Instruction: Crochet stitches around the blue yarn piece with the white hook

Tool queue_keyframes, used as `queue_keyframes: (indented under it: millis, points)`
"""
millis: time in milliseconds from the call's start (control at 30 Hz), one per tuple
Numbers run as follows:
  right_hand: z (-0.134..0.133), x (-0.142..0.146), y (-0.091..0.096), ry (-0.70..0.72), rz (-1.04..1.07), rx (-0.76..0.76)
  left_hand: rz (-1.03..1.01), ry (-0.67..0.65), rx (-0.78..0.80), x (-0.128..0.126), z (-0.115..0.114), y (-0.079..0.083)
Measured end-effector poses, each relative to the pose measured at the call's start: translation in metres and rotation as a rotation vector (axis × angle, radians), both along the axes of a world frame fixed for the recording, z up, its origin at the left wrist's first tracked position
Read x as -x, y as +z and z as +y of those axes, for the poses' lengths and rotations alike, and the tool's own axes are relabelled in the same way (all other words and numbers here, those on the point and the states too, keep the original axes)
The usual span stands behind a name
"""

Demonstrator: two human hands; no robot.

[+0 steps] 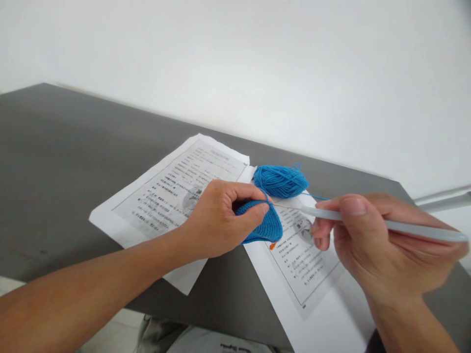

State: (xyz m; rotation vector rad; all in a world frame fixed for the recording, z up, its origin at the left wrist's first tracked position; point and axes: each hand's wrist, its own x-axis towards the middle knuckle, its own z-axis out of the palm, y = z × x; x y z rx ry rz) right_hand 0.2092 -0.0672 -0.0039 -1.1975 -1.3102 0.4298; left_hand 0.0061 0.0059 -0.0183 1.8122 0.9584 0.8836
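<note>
My left hand (pixel 224 215) pinches a blue crocheted piece (pixel 270 225) between thumb and fingers, and part of the piece is hidden behind the thumb. A small orange stitch marker (pixel 273 245) hangs at its lower edge. In my right hand (pixel 382 240) lies a crochet hook (pixel 324 213) with a pale grey handle, held like a pen. Its thin metal shaft points left and meets the top edge of the blue piece, where the tip cannot be made out. Behind my hands rests a blue ball of yarn (pixel 280 181); a strand runs from its right side towards my right hand.
Two printed sheets lie on the dark grey table (pixel 73 162): a left sheet (pixel 147 215) beneath my left hand and a right sheet (pixel 294 274) beneath the crochet work. A white wall (pixel 235 63) stands behind the table's far edge.
</note>
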Motion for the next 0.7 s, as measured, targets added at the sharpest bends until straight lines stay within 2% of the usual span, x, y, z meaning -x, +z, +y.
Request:
queue_keyframes:
  millis: [133,500,700]
  points:
    - [0.0005,0.0013,-0.0019,-0.007,0.02,-0.046,0.018,0.003,-0.002,-0.0008,0.0001,0.0001]
    - [0.0006,0.0007,-0.0011,0.001,-0.028,-0.051,0.016,-0.015,0.002,-0.0017,0.0011,-0.0018]
    - [-0.0019,-0.007,0.0055,0.034,-0.109,0.05,0.046,-0.118,0.041,-0.0024,0.0015,-0.0019]
